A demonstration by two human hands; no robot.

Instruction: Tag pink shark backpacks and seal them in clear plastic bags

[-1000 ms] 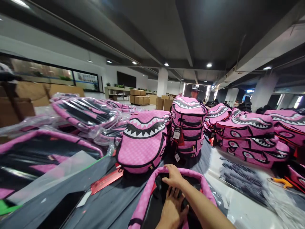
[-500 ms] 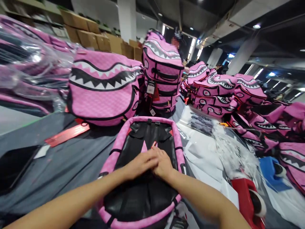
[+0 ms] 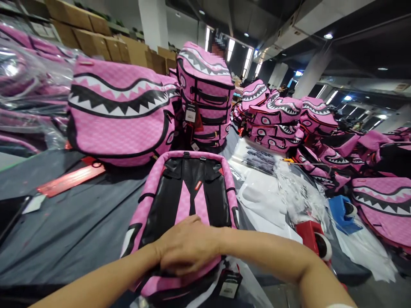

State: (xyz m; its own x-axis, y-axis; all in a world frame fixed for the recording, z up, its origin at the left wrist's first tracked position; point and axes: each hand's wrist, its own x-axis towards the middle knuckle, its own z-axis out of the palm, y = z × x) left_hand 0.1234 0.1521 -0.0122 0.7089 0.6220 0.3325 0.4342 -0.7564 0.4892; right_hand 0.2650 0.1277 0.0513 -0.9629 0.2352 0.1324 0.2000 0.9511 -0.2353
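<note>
I have L hand (image 3: 165,237) & R hand (image 3: 197,241) overlapped on the lower part of a pink-and-black backpack (image 3: 184,199), strap side up on grey cloth (image 3: 86,218), ctr of view — can't tell if either's gripping. Shark-mouth bag (image 3: 118,134) just behind, to L.

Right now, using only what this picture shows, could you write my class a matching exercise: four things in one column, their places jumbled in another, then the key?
Things
1. Pink-trimmed black padded backpack
2. Long flat red strip
3. Blue plastic tape dispenser
4. Brown cardboard boxes

Places
A. Stacked in the background
B. Near a red plastic tape dispenser
C. Beneath overlapping bare hands
D. On grey cloth, left of the backpack

Pairs: 1-C; 2-D; 3-B; 4-A
</note>
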